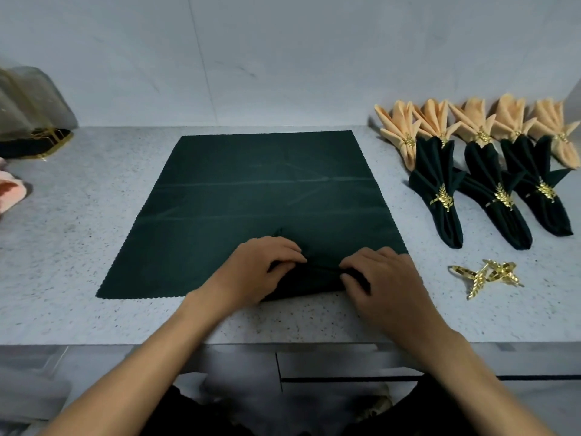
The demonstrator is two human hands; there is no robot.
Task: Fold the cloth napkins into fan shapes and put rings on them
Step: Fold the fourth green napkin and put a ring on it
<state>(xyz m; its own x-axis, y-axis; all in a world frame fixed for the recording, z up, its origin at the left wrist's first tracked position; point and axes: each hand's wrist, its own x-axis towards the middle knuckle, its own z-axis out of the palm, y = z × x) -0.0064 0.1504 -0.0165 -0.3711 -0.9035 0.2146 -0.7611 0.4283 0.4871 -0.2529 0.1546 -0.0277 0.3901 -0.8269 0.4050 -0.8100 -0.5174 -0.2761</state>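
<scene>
flat napkin (251, 190): dark green, scalloped hem, pale crease lines | table (94, 215): light grey, dark speckles | folded green napkins (490, 190): dark green, gold leaf rings | folded peach napkins (471, 121): pale orange-peach, gold rings | loose rings (485, 273): shiny gold, leaf pattern | wall (251, 58): pale grey, faint veining

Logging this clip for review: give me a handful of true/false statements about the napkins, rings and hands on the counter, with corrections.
1. Both hands, left hand and right hand, pinch the near edge of the dark green napkin. True.
2. Three dark green folded napkins wear gold leaf rings. True.
3. The loose gold rings lie left of the spread napkin. False: they lie to its right, near the right hand.
4. The peach folded napkins sit nearer the person than the green ones. False: they lie behind them, by the wall.
5. The spread napkin is fully pleated. False: only its near edge is gathered.
</scene>
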